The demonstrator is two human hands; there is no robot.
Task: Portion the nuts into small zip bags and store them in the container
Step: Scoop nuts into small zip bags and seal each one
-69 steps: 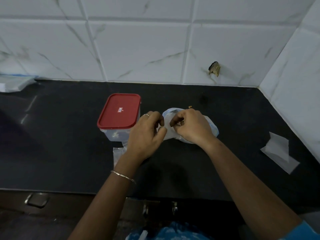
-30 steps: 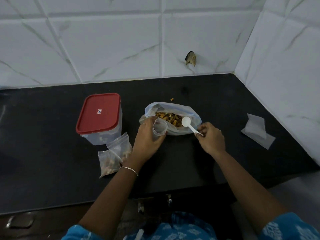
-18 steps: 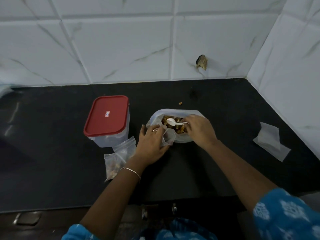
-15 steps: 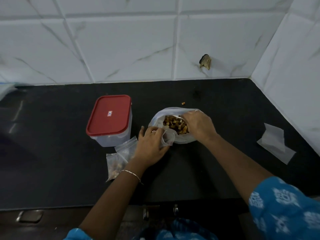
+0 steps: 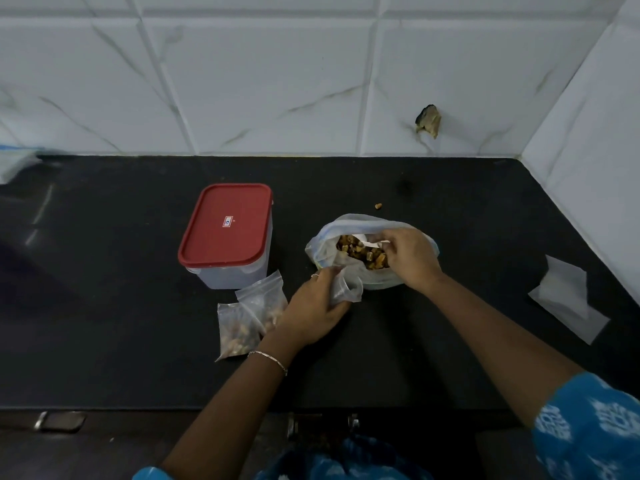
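Observation:
A large clear bag of brown nuts [image 5: 360, 252] lies open on the black counter [image 5: 398, 358]. My right hand [image 5: 410, 258] reaches into its mouth and grips a white plastic spoon [image 5: 372, 242] whose bowl is among the nuts. My left hand [image 5: 311, 308] holds a small empty zip bag [image 5: 346, 289] by its mouth just in front of the big bag. Two small zip bags filled with nuts [image 5: 247, 317] lie left of my left hand. A clear container with a red lid [image 5: 227, 225] stands closed behind them.
A single nut [image 5: 378, 205] lies on the counter behind the big bag. A few flat empty zip bags [image 5: 568, 299] lie at the right near the tiled side wall. Tiled wall runs along the back; the counter's front edge is close to me.
My right hand picked up the spoon and moved it into the big bag, down among the nuts. My left hand kept the small bag beside the big bag's mouth.

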